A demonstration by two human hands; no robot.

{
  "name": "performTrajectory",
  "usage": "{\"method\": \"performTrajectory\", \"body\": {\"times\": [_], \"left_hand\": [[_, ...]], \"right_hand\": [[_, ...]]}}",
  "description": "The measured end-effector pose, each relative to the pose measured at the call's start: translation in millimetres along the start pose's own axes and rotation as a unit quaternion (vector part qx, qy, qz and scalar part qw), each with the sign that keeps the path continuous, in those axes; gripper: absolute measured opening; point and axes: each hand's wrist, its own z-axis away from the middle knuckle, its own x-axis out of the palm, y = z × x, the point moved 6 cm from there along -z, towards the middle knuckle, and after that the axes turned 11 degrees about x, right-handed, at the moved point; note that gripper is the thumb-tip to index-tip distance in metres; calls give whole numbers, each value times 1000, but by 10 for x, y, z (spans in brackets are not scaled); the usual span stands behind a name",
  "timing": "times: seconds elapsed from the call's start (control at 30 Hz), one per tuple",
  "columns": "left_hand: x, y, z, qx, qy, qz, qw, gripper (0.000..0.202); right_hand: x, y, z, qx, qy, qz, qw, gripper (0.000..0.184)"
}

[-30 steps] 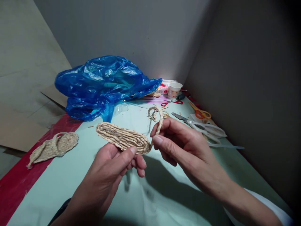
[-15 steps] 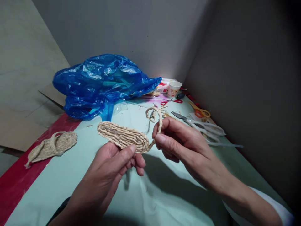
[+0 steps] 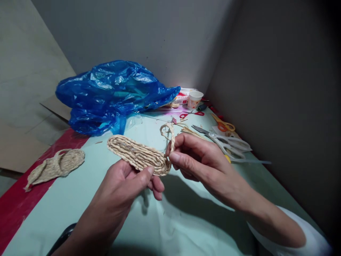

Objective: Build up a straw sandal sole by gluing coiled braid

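Note:
My left hand grips a flat oval sole of coiled straw cord by its lower edge, thumb on top and fingers underneath. From the sole's right end runs a loose braided straw cord, pinched between thumb and forefinger of my right hand. The cord's free end curls into a loop above that hand. Both hands are raised over the table, close together. To the left lies a small woven straw slipper with a strap across it.
A crumpled blue plastic bag fills the back left of the table. At the right lie white-handled shears, orange scissors and red scissors. A paper cup stands at the back, near the grey wall.
My right hand has moved left with the cord, bringing it closer against the sole's right end. My left hand keeps its hold, and the view has shifted slightly.

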Motion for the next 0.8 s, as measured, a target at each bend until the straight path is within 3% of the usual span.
{"method": "performTrajectory", "body": {"times": [0.27,0.5,0.8], "left_hand": [[18,23,22,-18,23,-28,999,16],[40,7,11,-4,4,-15,1000,16],[58,-8,8,2,-45,-5,999,14]], "right_hand": [[-12,62,-46,20,-48,-48,997,24],[18,117,-76,76,-150,-157,973,16],[34,133,-65,90,-230,-196,949,15]]}}
